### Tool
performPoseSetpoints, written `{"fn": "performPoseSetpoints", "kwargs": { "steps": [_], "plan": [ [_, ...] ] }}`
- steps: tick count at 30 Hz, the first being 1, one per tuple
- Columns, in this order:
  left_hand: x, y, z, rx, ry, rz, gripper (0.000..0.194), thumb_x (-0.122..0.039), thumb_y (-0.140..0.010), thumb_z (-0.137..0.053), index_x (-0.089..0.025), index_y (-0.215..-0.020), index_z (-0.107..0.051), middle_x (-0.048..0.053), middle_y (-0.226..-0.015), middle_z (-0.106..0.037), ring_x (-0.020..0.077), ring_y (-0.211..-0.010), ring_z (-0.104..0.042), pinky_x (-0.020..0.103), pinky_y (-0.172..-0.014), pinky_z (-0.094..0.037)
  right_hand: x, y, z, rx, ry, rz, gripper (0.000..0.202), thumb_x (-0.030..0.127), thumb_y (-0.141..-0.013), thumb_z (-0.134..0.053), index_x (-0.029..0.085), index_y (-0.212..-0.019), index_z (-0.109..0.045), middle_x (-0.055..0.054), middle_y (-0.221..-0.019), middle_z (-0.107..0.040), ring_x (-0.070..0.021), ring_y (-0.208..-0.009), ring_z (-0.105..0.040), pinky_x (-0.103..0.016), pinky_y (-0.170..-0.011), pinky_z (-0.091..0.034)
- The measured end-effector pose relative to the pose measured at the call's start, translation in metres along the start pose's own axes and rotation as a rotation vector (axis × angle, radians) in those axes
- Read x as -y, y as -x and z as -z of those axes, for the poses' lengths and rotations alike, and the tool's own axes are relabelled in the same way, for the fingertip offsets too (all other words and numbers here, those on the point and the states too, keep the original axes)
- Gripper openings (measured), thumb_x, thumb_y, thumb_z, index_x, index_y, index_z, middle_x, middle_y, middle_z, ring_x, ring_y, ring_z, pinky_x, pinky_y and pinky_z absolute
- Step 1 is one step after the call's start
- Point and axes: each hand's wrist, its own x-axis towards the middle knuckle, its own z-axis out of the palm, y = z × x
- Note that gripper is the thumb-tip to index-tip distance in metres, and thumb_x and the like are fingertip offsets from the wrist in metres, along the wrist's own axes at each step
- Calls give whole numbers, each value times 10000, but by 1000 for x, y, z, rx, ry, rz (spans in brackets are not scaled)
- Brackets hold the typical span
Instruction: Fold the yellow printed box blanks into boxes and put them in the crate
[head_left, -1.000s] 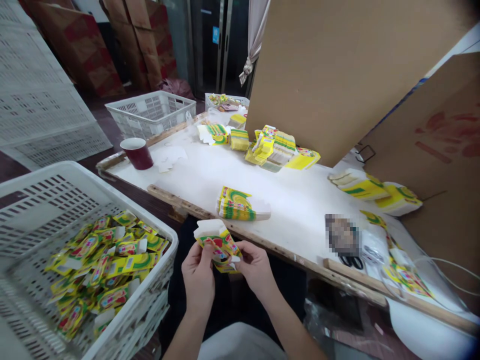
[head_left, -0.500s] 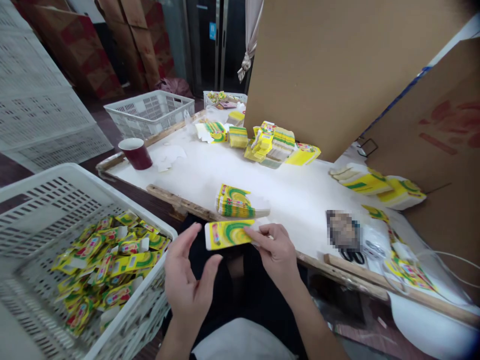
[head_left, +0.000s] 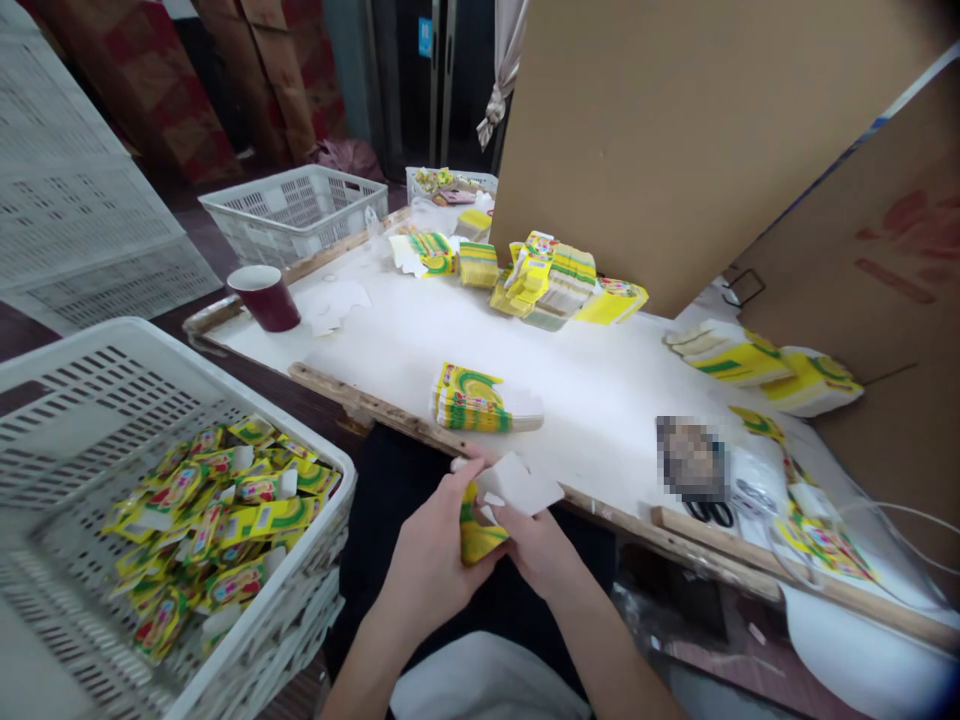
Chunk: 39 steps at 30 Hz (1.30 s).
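Between my hands, above my lap at the table's near edge, is a small yellow carton with white flaps standing out at its upper end. My left hand wraps round its left side, thumb and fingers closed on it. Closed on the flap end is my right hand, its fingertips partly hidden by the white card. Just beyond my hands lies a stack of flat yellow-and-green cartons on the white tabletop. To my left, a white plastic crate holds many folded yellow cartons.
A maroon mug stands at the table's left corner. More carton stacks lie against a big cardboard sheet. Scissors and a wooden strip are at the right. Another white crate stands beyond the mug.
My left hand, open and apart from the carton before, has closed round it. The carton, flat before, is now opened out with its white flaps showing, and both hands are closer together.
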Motion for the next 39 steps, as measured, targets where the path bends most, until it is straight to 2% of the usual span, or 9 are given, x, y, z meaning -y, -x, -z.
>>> {"fn": "performPoseSetpoints", "kwargs": {
  "steps": [6, 13, 17, 20, 23, 26, 30, 35, 39],
  "plan": [
    [-3, 0, -2, -10, -54, -28, 444, -171, -691, -625, -258, -1090, -449, 41, -993, -579, 207, -881, -622, 303, -722, -496, -4, -4, -1, -13, -85, -21, 590, 482, -739, -677, 236, -1257, -540, -96, -1249, -607, -282, -1165, -549, -475, -1020, -393],
    [1, 3, -2, 46, 15, 33, 593, -130, -648, -607, -245, -1187, -388, 50, -969, -598, 218, -818, -631, 309, -671, -492, 22, 18, 5, 194, 484, 222, 640, 205, -828, -582, 266, -1416, -337, -39, -1427, -439, -242, -1301, -414, -433, -1102, -302],
    [10, 3, -5, -157, -60, -40, 607, -141, -660, -628, -211, -1228, -425, 110, -1095, -582, 273, -987, -592, 406, -821, -469, 17, 17, 3, 57, 597, 415, 507, 110, -828, -509, 266, -1311, -510, -34, -1325, -554, -216, -1212, -516, -394, -1070, -368],
    [13, -1, 2, -403, -72, 14, 709, -234, -599, -749, -196, -1245, -460, 143, -1223, -538, 332, -1156, -491, 519, -998, -331, 5, 6, 7, -193, 382, 364, 439, 200, -847, -540, 247, -1283, -541, -45, -1291, -584, -225, -1168, -557, -402, -1030, -418],
    [11, -3, 12, -416, 167, 124, 731, -275, -570, -796, -219, -1232, -490, 121, -1218, -562, 320, -1144, -515, 500, -1006, -349, -1, -1, 12, -282, 256, 315, 496, 280, -886, -501, 230, -1374, -422, -54, -1377, -502, -226, -1243, -493, -414, -1053, -385],
    [4, 0, 12, -360, 554, 114, 646, -295, -658, -747, -219, -1234, -465, 131, -1244, -554, 290, -1123, -553, 435, -950, -437, -2, 2, 10, -165, 467, 377, 545, 260, -901, -480, 247, -1423, -322, -51, -1458, -391, -220, -1334, -374, -411, -1106, -299],
    [-3, 5, 1, -462, 870, 89, 406, -372, -818, -581, -217, -1181, -486, 146, -1246, -560, 286, -1128, -560, 436, -915, -477, -8, 10, 1, -57, 753, 527, 624, 232, -882, -517, 275, -1443, -247, -43, -1523, -247, -247, -1396, -228, -411, -1106, -302],
    [-6, -1, -1, -684, 1132, 266, 418, -427, -831, -550, -297, -1220, -463, 72, -1102, -658, 250, -1019, -632, 413, -810, -538, -9, 10, -1, -28, 800, 576, 479, 206, -829, -592, 326, -1287, -524, -51, -1484, -340, -270, -1268, -464, -364, -997, -450],
    [-5, -2, 0, -706, 1246, 316, 464, -495, -819, -543, -294, -1233, -484, 62, -1052, -670, 234, -972, -653, 388, -794, -550, 5, 7, 0, 103, 670, 506, 375, 232, -757, -689, 335, -1117, -666, -58, -1398, -456, -238, -1090, -607, -339, -914, -505]
  ]
}}
